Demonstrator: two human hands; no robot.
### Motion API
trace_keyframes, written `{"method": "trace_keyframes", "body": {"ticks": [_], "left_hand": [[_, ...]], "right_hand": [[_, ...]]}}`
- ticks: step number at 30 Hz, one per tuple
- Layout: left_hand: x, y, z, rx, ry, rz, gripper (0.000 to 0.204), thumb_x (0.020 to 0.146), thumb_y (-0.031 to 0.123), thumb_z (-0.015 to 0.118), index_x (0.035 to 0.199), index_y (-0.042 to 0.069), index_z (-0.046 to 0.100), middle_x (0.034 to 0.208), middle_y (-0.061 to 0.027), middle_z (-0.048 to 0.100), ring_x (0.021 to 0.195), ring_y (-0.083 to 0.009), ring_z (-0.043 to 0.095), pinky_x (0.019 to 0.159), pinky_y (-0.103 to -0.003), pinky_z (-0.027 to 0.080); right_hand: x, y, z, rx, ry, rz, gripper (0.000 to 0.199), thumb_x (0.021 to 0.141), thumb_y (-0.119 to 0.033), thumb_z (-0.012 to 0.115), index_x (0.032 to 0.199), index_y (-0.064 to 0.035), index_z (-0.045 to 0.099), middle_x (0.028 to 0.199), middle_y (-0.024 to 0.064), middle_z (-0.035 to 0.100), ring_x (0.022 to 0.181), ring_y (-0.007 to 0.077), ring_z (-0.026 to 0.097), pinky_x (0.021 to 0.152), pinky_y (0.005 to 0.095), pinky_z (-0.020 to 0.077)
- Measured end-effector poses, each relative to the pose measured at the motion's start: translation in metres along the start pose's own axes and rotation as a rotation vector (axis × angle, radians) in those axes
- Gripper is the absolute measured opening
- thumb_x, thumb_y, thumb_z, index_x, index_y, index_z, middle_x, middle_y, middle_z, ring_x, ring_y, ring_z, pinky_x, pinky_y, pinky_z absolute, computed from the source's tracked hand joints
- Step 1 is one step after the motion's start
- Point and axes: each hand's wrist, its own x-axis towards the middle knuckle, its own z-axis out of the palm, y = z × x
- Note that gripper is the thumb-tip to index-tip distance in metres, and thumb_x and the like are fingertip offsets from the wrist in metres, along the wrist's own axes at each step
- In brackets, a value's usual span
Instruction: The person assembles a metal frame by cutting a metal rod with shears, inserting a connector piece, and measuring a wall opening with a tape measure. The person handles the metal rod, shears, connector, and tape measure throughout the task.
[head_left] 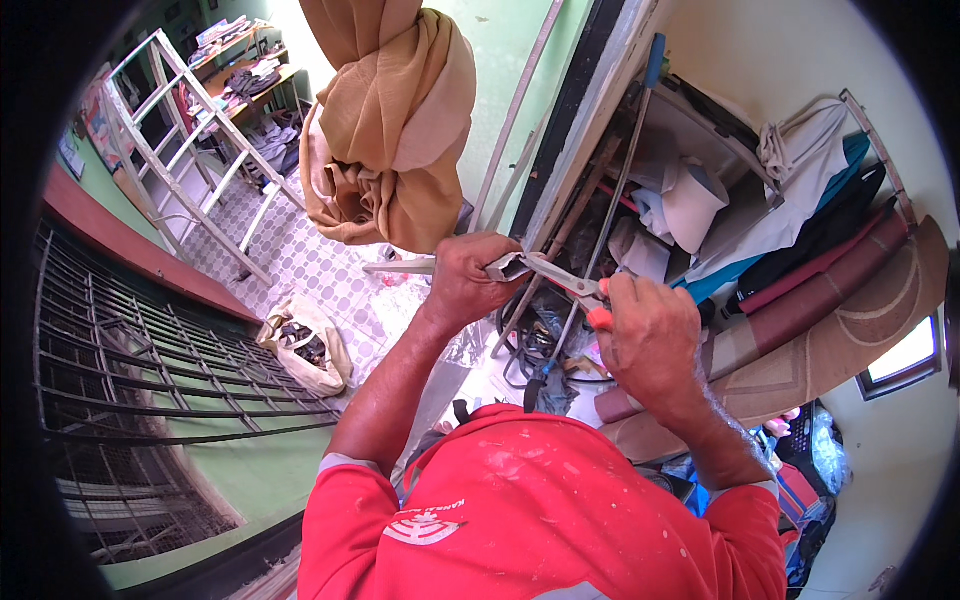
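My left hand is closed around a light metal profile, a thin hollow-looking strip. One end of it sticks out towards the right, and a longer tapering piece shows on the left of the fist. In my right hand I grip metal snips with orange handles. Their jaws reach left to the profile's near end and touch or overlap its edge; whether they bite into it I cannot tell. Both hands are raised in front of my red shirt, below a hanging knotted brown curtain.
A ladder stands at the far left on patterned tiles. Near the window grille a pale open bag lies on the floor. To the right, a cluttered rack holds a white cap and draped cloths, with a rolled brown carpet alongside.
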Motion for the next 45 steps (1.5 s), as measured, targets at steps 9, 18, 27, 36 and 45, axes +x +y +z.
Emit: {"method": "trace_keyframes", "body": {"ticks": [9,18,27,36,45], "left_hand": [[-0.004,0.001,-0.008,0.001,-0.074,0.059,0.022,0.081,0.01,0.095,0.086,0.003,0.076,0.071,-0.0095,0.067,0.061,-0.024,0.066,0.058,-0.036,0.048],[-0.005,0.011,-0.032,-0.132,-0.264,-0.025,0.028,0.084,0.016,0.098,0.078,0.002,0.074,0.062,-0.0061,0.06,0.057,-0.0118,0.055,0.054,-0.035,0.041],[0.002,0.014,-0.05,-0.169,-0.338,-0.101,0.026,0.086,0.021,0.096,0.083,0.002,0.078,0.066,-0.01,0.066,0.058,-0.0117,0.055,0.057,-0.036,0.046],[0.002,0.022,-0.061,-0.195,-0.421,-0.179,0.024,0.086,0.021,0.096,0.086,0.002,0.082,0.066,-0.0102,0.068,0.059,-0.01,0.056,0.057,-0.036,0.047],[0.001,0.016,-0.065,-0.285,-0.438,-0.241,0.019,0.084,0.016,0.092,0.088,0.001,0.082,0.067,-0.0071,0.071,0.064,-0.0042,0.058,0.059,-0.033,0.05]], "right_hand": [[0.009,0.015,-0.007,0.064,-0.105,-0.027,0.024,0.101,-0.028,0.078,0.099,-0.0079,0.064,0.087,0.0102,0.065,0.083,0.0311,0.068,0.077,0.0477,0.047],[0.011,0.023,0.003,0.411,-0.188,-0.1,0.033,0.096,-0.03,0.085,0.108,-0.0073,0.063,0.094,0.0127,0.064,0.09,0.0351,0.065,0.08,0.0492,0.0468],[0.013,0.002,0.022,0.251,-0.007,-0.183,0.038,0.092,-0.028,0.087,0.112,-0.0061,0.064,0.102,0.0145,0.062,0.096,0.0351,0.061,0.084,0.0476,0.0408],[0.019,0.002,0.036,0.246,0.06,-0.225,0.033,0.086,-0.02,0.086,0.105,-0.0068,0.063,0.093,0.0128,0.063,0.089,0.0349,0.064,0.078,0.0477,0.0427],[0.029,-0.014,0.023,0.182,0.189,-0.265,0.032,0.08,-0.021,0.084,0.102,-0.0078,0.064,0.087,0.0119,0.061,0.082,0.0335,0.063,0.076,0.0466,0.044]]}}
